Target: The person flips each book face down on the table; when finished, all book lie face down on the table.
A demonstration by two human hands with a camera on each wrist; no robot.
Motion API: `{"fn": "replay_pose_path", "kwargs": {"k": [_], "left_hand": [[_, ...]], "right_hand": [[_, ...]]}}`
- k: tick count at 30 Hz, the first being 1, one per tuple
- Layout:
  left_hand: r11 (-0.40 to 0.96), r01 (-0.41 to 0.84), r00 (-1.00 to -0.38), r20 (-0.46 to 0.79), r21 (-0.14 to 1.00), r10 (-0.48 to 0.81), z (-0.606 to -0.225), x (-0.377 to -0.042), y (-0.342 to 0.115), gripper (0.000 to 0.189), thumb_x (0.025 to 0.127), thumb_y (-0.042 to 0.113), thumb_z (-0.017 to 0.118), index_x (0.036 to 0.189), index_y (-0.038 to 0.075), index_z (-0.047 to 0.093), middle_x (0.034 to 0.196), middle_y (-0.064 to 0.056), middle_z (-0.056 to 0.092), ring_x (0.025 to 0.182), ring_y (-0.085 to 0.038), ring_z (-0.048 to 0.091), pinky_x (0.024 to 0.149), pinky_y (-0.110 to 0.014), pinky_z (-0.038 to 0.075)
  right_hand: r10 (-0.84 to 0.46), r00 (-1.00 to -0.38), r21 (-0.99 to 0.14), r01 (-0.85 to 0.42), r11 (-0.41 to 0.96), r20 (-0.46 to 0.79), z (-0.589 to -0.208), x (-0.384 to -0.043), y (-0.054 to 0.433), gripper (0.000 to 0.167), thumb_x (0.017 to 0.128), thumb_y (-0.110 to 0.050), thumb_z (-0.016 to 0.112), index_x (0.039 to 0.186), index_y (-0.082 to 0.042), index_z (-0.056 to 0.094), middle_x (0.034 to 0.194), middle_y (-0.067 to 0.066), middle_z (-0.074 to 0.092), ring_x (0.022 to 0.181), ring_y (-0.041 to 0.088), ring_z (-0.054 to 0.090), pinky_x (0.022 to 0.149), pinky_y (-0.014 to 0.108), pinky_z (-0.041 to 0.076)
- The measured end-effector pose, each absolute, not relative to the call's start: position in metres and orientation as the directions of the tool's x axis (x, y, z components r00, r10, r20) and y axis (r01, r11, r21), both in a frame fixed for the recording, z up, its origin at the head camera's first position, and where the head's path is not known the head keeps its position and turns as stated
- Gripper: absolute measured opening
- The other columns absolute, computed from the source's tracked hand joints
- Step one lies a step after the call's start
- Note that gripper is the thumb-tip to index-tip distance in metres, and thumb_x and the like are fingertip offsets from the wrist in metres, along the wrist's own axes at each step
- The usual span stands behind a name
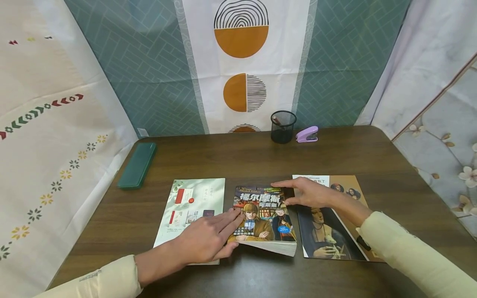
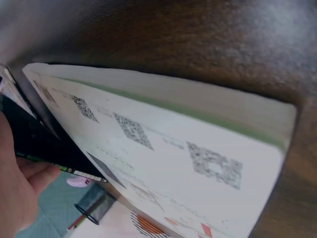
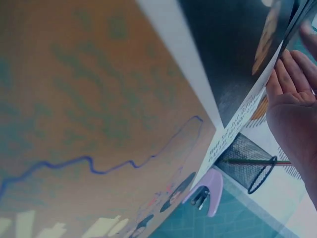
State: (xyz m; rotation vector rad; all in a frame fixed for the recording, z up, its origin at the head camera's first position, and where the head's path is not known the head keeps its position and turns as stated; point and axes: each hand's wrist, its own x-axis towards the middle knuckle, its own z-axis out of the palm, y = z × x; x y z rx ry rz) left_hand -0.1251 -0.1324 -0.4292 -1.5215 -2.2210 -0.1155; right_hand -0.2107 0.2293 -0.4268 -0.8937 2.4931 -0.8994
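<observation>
A thick paperback (image 1: pixel 264 215) with a cartoon detective cover lies on the table between two other books. My left hand (image 1: pixel 208 236) reaches over the pale green book (image 1: pixel 167 231), its straight fingers resting at the paperback's left side. At the paperback's upper right corner is my right hand (image 1: pixel 311 192), with index finger near the top edge and thumb near the right edge. Its fingers look extended rather than curled. The book with a painted portrait (image 1: pixel 328 244) on a brown and black cover lies partly under my right forearm. QR codes show on the green book (image 2: pixel 148 134) in the left wrist view.
A black mesh pen cup (image 1: pixel 282 131) and a lilac stapler (image 1: pixel 307 135) stand at the table's back edge. A dark green case (image 1: pixel 137 165) lies at the back left. Patterned cloth (image 1: pixel 156 74) hangs around the wooden table (image 1: pixel 208 157).
</observation>
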Motion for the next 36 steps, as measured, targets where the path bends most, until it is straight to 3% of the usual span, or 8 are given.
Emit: {"fn": "replay_pose_path", "kwargs": {"k": [3,7,10,17,20,23,27,36], "left_hand": [[0.415,0.903,-0.333,0.430,-0.110,0.839,-0.425,-0.127,-0.136,0.067,0.115,0.042,0.023,0.143,-0.004,0.062,0.142,-0.020,0.066,0.120,-0.025,0.072,0.084,-0.037,0.063],[0.424,0.905,-0.367,0.447,-0.031,0.816,-0.420,-0.130,-0.142,0.063,0.116,0.040,0.025,0.145,-0.004,0.060,0.144,-0.018,0.064,0.117,-0.025,0.073,0.082,-0.038,0.064],[0.418,0.908,-0.370,0.462,-0.001,0.806,-0.418,-0.132,-0.145,0.062,0.117,0.039,0.027,0.146,-0.004,0.059,0.145,-0.017,0.065,0.114,-0.024,0.074,0.081,-0.038,0.064],[0.434,0.896,-0.424,0.480,0.096,0.768,-0.411,-0.135,-0.153,0.053,0.117,0.035,0.034,0.150,0.000,0.057,0.137,-0.009,0.071,0.092,-0.015,0.077,0.074,-0.033,0.063],[0.431,0.888,-0.453,0.476,0.163,0.753,-0.406,-0.136,-0.155,0.046,0.116,0.029,0.039,0.151,0.005,0.057,0.130,-0.005,0.074,0.061,0.000,0.056,0.059,-0.021,0.052],[0.413,0.883,-0.467,0.492,0.222,0.735,-0.400,-0.137,-0.156,0.042,0.115,0.024,0.044,0.151,0.008,0.059,0.100,0.006,0.075,0.057,0.002,0.022,0.051,-0.015,0.029],[0.384,0.896,-0.440,0.570,0.223,0.694,-0.393,-0.138,-0.157,0.038,0.117,0.027,0.041,0.139,0.008,0.065,0.069,0.014,0.049,0.057,0.006,0.025,0.050,-0.011,0.026],[0.394,0.879,-0.466,0.660,0.268,0.590,-0.378,-0.139,-0.160,0.042,0.115,0.039,0.045,0.123,0.008,0.072,0.067,0.014,0.048,0.055,0.006,0.028,0.045,-0.010,0.022]], "right_hand": [[-0.673,-0.731,-0.670,-0.445,0.594,-0.110,-0.426,-0.210,0.231,0.066,0.096,0.007,0.072,0.157,-0.009,0.053,0.151,0.019,0.058,0.104,0.025,0.062,0.080,0.037,0.051],[-0.673,-0.739,-0.639,-0.500,0.585,-0.037,-0.428,-0.206,0.229,0.063,0.094,0.007,0.076,0.153,-0.007,0.057,0.147,0.017,0.062,0.125,0.031,0.063,0.096,0.048,0.056],[-0.660,-0.749,-0.615,-0.547,0.568,0.057,-0.431,-0.203,0.227,0.057,0.093,0.003,0.079,0.147,-0.004,0.062,0.141,0.017,0.067,0.122,0.033,0.067,0.099,0.054,0.055],[-0.601,-0.783,-0.641,-0.546,0.540,0.160,-0.432,-0.196,0.227,0.038,0.101,0.000,0.070,0.139,-0.004,0.069,0.118,0.007,0.075,0.100,0.020,0.068,0.086,0.043,0.057],[-0.549,-0.818,-0.657,-0.509,0.556,0.169,-0.430,-0.193,0.227,0.033,0.104,-0.004,0.068,0.136,-0.007,0.071,0.111,0.002,0.074,0.098,0.018,0.068,0.086,0.042,0.058],[-0.491,-0.852,-0.688,-0.467,0.555,0.182,-0.428,-0.190,0.226,0.029,0.103,-0.002,0.068,0.131,-0.007,0.074,0.115,0.004,0.075,0.103,0.021,0.071,0.089,0.045,0.060],[-0.421,-0.887,-0.743,-0.409,0.530,0.189,-0.425,-0.187,0.224,0.023,0.100,0.001,0.071,0.121,-0.006,0.076,0.111,0.006,0.075,0.101,0.023,0.071,0.090,0.045,0.061],[-0.315,-0.931,-0.850,-0.310,0.425,0.181,-0.419,-0.179,0.228,0.017,0.100,-0.001,0.071,0.117,-0.004,0.075,0.103,0.009,0.077,0.094,0.035,0.075,0.086,0.025,0.059]]}}
